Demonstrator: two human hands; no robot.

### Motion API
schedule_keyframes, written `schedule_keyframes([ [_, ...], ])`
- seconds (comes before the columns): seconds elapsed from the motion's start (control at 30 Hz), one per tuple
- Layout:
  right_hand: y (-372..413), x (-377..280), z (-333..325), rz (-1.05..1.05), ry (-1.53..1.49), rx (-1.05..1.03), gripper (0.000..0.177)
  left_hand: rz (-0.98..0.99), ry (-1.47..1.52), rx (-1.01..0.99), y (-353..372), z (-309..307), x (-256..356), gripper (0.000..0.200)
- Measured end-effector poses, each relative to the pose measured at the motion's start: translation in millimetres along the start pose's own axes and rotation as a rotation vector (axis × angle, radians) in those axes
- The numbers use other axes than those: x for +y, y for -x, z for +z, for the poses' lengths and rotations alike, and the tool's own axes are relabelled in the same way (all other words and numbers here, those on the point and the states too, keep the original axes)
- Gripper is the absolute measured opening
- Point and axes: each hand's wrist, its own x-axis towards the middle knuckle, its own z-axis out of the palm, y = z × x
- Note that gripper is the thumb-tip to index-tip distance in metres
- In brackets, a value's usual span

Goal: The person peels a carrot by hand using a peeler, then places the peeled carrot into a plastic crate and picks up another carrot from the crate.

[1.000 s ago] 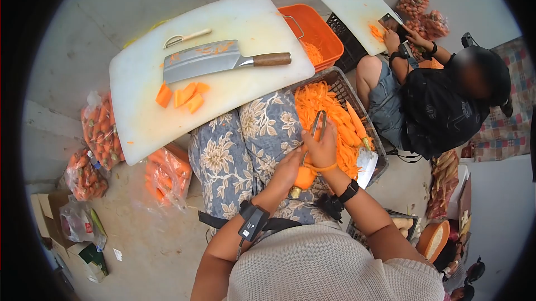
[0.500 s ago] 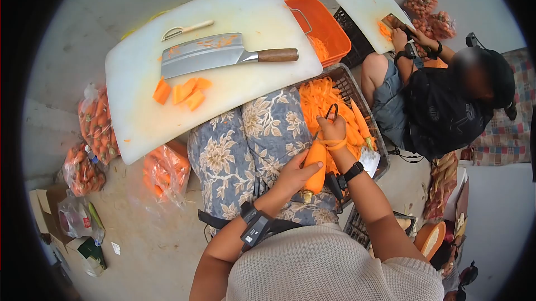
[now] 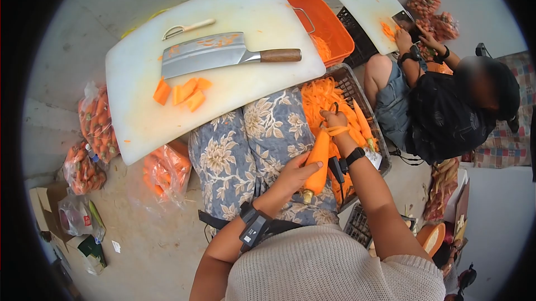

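Note:
My left hand [image 3: 297, 177] is wrapped round the lower part of a peeled orange carrot [image 3: 320, 158], its stem end pointing down toward me. Just past the carrot's upper end, my right hand [image 3: 337, 124] is closed on what looks like a peeler [image 3: 335, 105]; only its dark looped end shows. An orange peel strip lies across the back of that hand. Beneath both hands, a dark plastic crate [image 3: 385, 161] holds carrot peelings [image 3: 318, 95] and several whole carrots [image 3: 363, 120].
A white cutting board [image 3: 234, 94] bears a cleaver [image 3: 204, 55], a pale-handled peeler [image 3: 187, 28] and carrot pieces [image 3: 190, 91]. Behind the crate stands an orange tub [image 3: 335, 19]. Bagged carrots [image 3: 100, 119] lie left. A co-worker [image 3: 446, 100] cuts at another board [image 3: 368, 13].
My right hand has moved slightly away from me, exposing more of the carrot's upper end. My left hand keeps its hold. The co-worker's blade has shifted a little right.

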Motion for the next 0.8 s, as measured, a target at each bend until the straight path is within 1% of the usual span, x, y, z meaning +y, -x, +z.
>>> schedule_keyframes([
  [0.03, 2, -4, 2, 0.059, -0.028, -0.022, 0.020, -0.001, 0.000, -0.006, 0, 0, 0, 0.047],
  [0.07, 4, -7, 2, 0.117, -0.056, -0.043, 0.020, -0.002, -0.001, -0.013, 0, 0, -1, 0.046],
  [0.1, 5, -10, 0, 0.117, -0.056, -0.042, 0.020, -0.001, -0.002, -0.013, 1, 0, -1, 0.046],
  [0.17, 4, -14, -7, 0.307, -0.107, -0.042, 0.016, -0.025, -0.023, 0.002, 2, -1, 2, 0.048],
  [0.2, 0, -5, -12, 0.352, -0.136, -0.042, 0.016, -0.022, -0.028, 0.002, 4, -1, 2, 0.048],
  [0.3, -5, 41, -32, 0.347, -0.275, -0.065, 0.015, 0.014, 0.053, -0.047, 11, -10, 7, 0.048],
  [0.37, 10, 54, -39, 0.352, -0.340, -0.076, 0.015, -0.106, 0.187, -0.114, 10, -17, 11, 0.048],
  [0.4, 19, 58, -39, 0.337, -0.367, -0.066, 0.014, -0.104, 0.188, -0.115, 9, -17, 12, 0.048],
  [0.47, 31, 63, -38, 0.259, -0.418, -0.017, 0.014, -0.076, 0.293, -0.171, 8, -16, 11, 0.044],
  [0.6, 46, 52, -35, 0.083, -0.489, 0.052, 0.014, -0.119, 0.381, -0.155, 6, -18, 5, 0.044],
  [0.63, 55, 45, -34, 0.079, -0.494, 0.051, 0.014, -0.121, 0.386, -0.150, 5, -18, 4, 0.046],
  [0.7, 76, 27, -34, -0.222, -0.482, 0.063, 0.031, -0.119, 0.387, -0.148, 5, -17, 3, 0.048],
  [0.73, 89, 17, -31, -0.227, -0.484, 0.062, 0.031, -0.116, 0.419, -0.150, 5, -16, 2, 0.048],
  [0.8, 120, -2, -19, -0.496, -0.354, 0.171, 0.033, -0.110, 0.447, -0.155, 3, -15, -3, 0.049],
])
